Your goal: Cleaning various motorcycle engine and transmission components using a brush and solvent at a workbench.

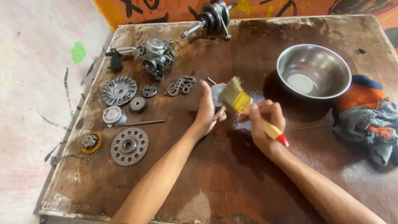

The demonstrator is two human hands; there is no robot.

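Metal round part, possibly a piston, is gripped in the left hand at frame centre; right hand fingers clasp a yellow-handled brush against it

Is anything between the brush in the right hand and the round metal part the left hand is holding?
Nothing visible. The left hand holds the round metal part up off the table, and the bristles of the paintbrush in the right hand already meet its edge. The steel bowl sits apart.
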